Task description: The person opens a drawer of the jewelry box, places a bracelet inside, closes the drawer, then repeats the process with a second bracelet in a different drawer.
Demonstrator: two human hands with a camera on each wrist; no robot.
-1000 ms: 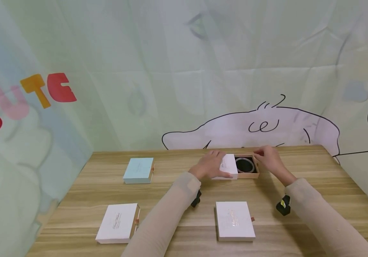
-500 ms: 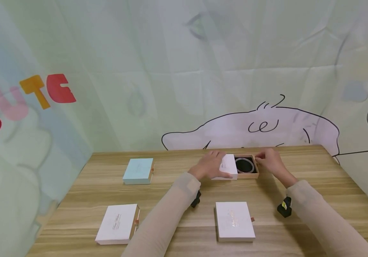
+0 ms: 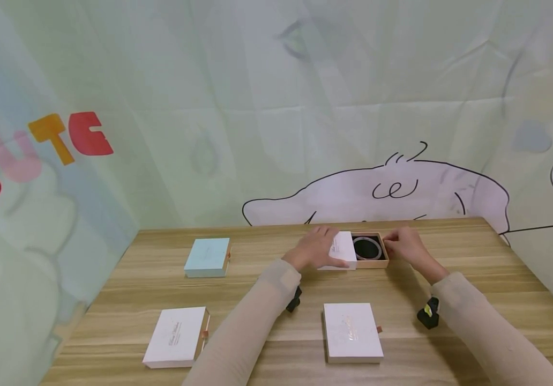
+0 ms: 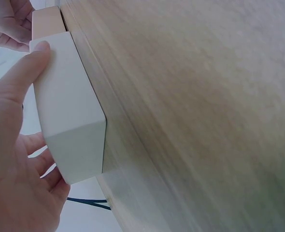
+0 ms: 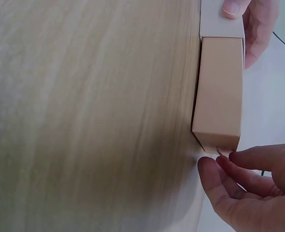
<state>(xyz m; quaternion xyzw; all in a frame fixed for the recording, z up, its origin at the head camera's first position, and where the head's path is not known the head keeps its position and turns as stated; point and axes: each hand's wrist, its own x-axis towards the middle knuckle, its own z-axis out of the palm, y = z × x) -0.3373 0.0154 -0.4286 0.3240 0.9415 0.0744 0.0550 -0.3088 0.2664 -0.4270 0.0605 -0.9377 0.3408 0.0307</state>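
Observation:
Near the back of the table, my left hand grips the white sleeve of a slide-out box. In the left wrist view its thumb presses the near side of the sleeve, with the fingers behind. A peach drawer sticks out of the sleeve's right end. Inside, a pale ring-shaped bangle lies on black lining. At the drawer's outer end, my right hand pinches a small ribbon tab between thumb and finger, as the right wrist view shows.
A light blue box stands at the back left of the wooden table. Two white boxes with ribbon tabs lie nearer: one box at front left, another box between my forearms. A printed curtain hangs behind.
My right hand has come down slightly at the drawer's outer end. The left hand, sleeve and drawer look unmoved.

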